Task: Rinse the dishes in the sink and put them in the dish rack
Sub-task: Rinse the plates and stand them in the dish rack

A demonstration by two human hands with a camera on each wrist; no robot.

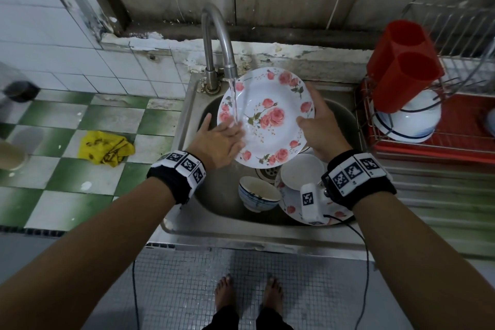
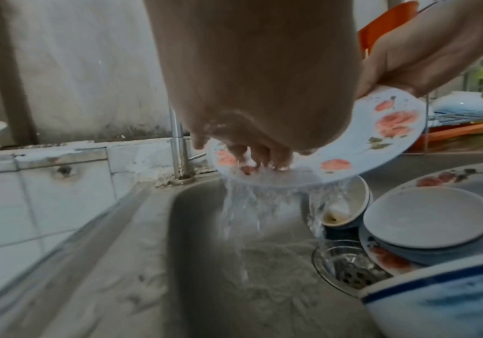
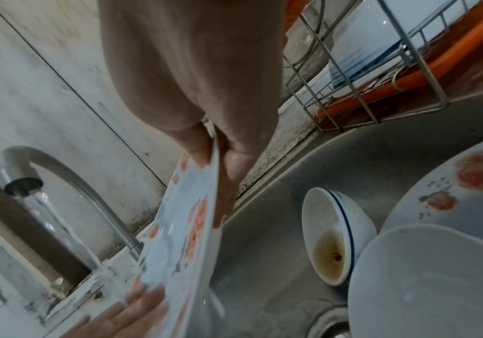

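Nearest the body, a blue-rimmed bowl (image 1: 258, 194) and stacked dishes sit in the steel sink (image 1: 222, 203). Above them, right hand (image 1: 318, 126) pinches the floral plate (image 1: 265, 118) by its rim, face tilted toward the left; left hand (image 1: 219, 140) lies flat-fingered on it under the faucet (image 1: 217, 43) stream. Dish rack (image 1: 439, 126) stands right; green-checked tile desk left.
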